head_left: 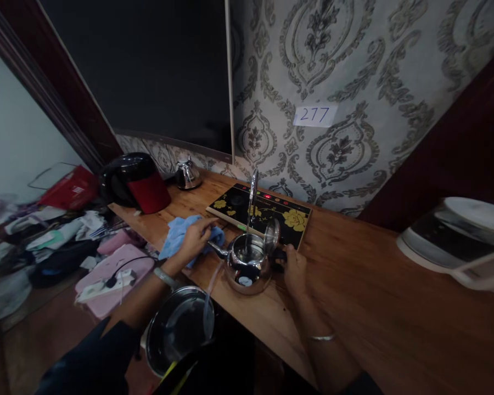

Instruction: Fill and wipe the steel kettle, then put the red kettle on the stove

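A shiny steel kettle (248,272) with a short spout stands on the wooden counter, its round lid (271,236) tipped up on the right. The tip of a curved chrome tap (253,189) points down over the kettle's mouth, and a thin stream seems to fall into it. My right hand (295,270) is closed around the kettle's dark handle. Beside the spout, my left hand (196,237) hovers over a crumpled blue cloth (175,236) with its index finger stretched out. Whether it touches the spout or cloth is unclear.
Behind the kettle lies a black panel (230,198) with yellow flowers and a red light. A red-and-black electric kettle (148,189) and a small chrome pot (187,174) stand left. A metal basin (179,323) sits below the counter edge; a glass jug (448,236) stands right.
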Demonstrator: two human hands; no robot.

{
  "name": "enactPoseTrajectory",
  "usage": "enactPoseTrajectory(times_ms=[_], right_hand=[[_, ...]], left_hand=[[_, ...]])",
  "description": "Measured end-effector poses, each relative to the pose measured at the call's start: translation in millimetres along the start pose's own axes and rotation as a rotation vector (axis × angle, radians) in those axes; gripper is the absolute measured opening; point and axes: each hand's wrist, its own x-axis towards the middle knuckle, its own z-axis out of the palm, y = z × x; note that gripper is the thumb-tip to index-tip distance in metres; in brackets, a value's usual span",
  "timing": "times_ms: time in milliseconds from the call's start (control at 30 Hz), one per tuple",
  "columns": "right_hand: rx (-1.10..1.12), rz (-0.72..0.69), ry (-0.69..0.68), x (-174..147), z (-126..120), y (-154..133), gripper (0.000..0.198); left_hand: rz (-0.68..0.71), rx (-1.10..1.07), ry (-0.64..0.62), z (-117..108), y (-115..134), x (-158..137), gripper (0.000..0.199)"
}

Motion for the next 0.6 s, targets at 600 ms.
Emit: enactPoseTrajectory(times_ms=[600], right_hand=[[-0.055,0.040,0.014,-2.0,-2.8,13.5,0.061]], left_hand=[[0.219,0.392,-0.378,68.0,-14.5,198.0,0.051]])
